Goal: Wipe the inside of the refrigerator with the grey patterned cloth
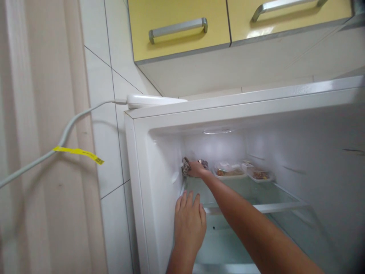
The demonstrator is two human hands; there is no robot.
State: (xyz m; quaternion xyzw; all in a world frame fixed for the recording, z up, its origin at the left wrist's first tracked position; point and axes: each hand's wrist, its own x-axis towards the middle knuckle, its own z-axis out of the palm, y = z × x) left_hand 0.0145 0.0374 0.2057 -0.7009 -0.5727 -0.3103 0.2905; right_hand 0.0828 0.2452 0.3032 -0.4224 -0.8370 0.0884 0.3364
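Observation:
A white fridge [159, 190] stands open in front of me. Deep inside, at its back left corner, my right hand [195, 169] is closed on a brown-and-white patterned cloth [186, 166], pressed near the left wall just above the upper glass shelf [234, 196]. The cloth bunches out on both sides of the hand. Nearer to me, my left hand [190, 219] is open with fingers stretched, beside the inner left wall. Its palm is hidden, so I cannot tell whether it touches the wall. Two packs of food, one left [229, 171] and one right [260, 174], sit at the back of the shelf.
Below lies a second glass shelf [225, 243] with a small dark speck. Yellow cabinets [179, 28] with metal handles hang above the fridge. On the left, a grey cable [72, 122] with a yellow tag [81, 152] runs past a beige panel [54, 213] and white tiles.

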